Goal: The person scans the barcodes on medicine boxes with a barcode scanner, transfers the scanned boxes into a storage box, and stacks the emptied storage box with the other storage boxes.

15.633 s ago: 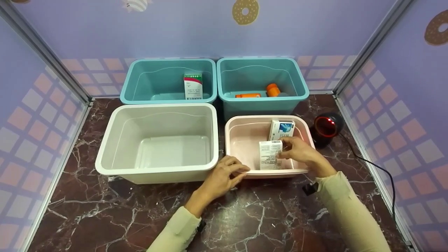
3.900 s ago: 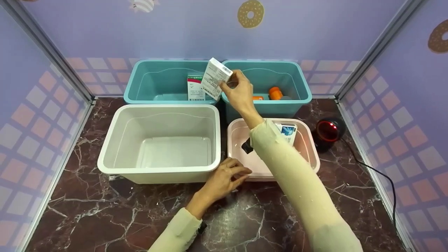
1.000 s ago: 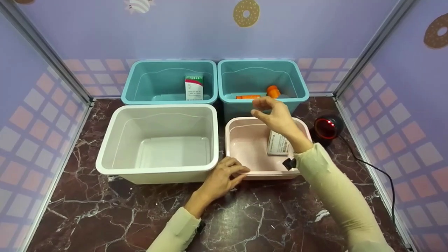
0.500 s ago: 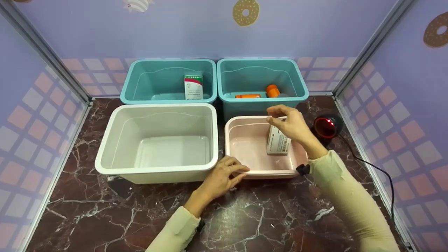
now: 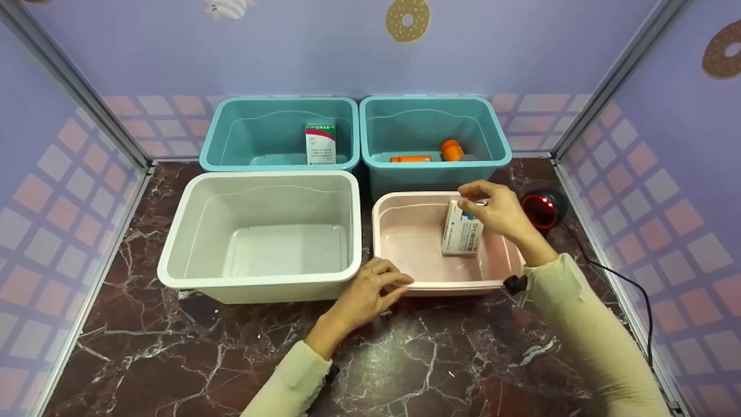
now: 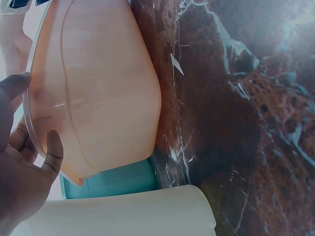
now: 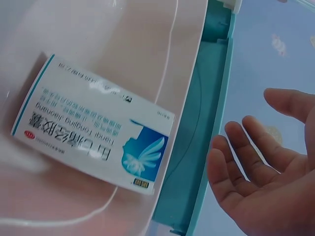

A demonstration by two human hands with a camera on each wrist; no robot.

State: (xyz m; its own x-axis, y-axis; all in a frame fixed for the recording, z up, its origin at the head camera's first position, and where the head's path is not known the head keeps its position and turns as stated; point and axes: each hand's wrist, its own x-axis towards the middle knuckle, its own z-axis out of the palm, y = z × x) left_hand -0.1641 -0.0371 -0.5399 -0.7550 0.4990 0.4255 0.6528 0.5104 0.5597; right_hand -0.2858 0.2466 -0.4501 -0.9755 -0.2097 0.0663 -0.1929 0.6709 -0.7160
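In the head view my left hand [image 5: 366, 292] holds the near left corner of the pink bin [image 5: 446, 285]; in the left wrist view its thumb [image 6: 53, 147] lies over the bin's outer wall. A white medicine box [image 5: 460, 234] with a blue wing print leans inside the pink bin. My right hand [image 5: 499, 213] hovers over the bin's far right rim, near the box's top, with loosely bent fingers. In the right wrist view the medicine box [image 7: 93, 123] and the hand [image 7: 270, 172] are apart, and nothing is in that hand.
A white bin [image 5: 260, 282] stands left of the pink one. Behind, one teal bin [image 5: 231, 168] holds a green-and-red-topped box [image 5: 320, 145]; another teal bin [image 5: 434, 174] holds orange bottles [image 5: 451, 150]. A black scanner with red light [image 5: 541, 211] and its cable stand at the right.
Earlier the right hand lifted one white medicine box from the pink bin toward the teal bins. It came back without it, then moved rightward above the remaining box. The left hand stayed put.
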